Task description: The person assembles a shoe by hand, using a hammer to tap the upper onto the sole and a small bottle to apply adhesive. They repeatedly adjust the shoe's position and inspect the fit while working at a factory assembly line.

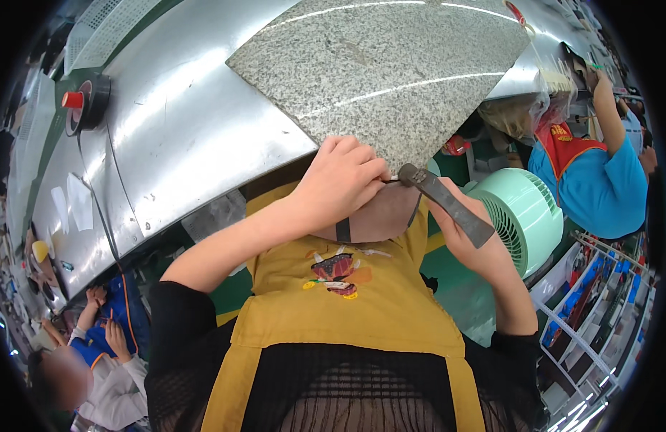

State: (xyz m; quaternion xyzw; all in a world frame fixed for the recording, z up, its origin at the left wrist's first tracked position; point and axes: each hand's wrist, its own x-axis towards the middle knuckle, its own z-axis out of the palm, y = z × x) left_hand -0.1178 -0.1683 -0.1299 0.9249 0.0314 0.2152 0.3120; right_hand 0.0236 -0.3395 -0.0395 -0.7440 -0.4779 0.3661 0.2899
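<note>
1. While a dark grey flat metal tool (448,204) slants down from the centre of the frame toward the right, close in front of the yellow apron (347,302), the right hand (477,245) wraps its lower end in a closed grip.
2. At the tool's rounded upper end, the left hand (343,180) pinches narrow on a thin dark piece (390,180), fingertips pressed together.
3. Doing this well seems to call for a steady right hand, so the tool's tip does not wander, and small movements from the left fingers only.
4. Just above the hands, a speckled granite slab (390,65) lies on the shiny steel bench (182,122); a pale green fan (523,209) stands just right of the tool.
5. What the thin piece is cannot be made out: the left fingers cover most of it.
6. Whether the tool's tip clamps or only touches it stays unclear.
7. Fisheye bending curves the bench edge, and co-workers at the rim are cut off.
</note>
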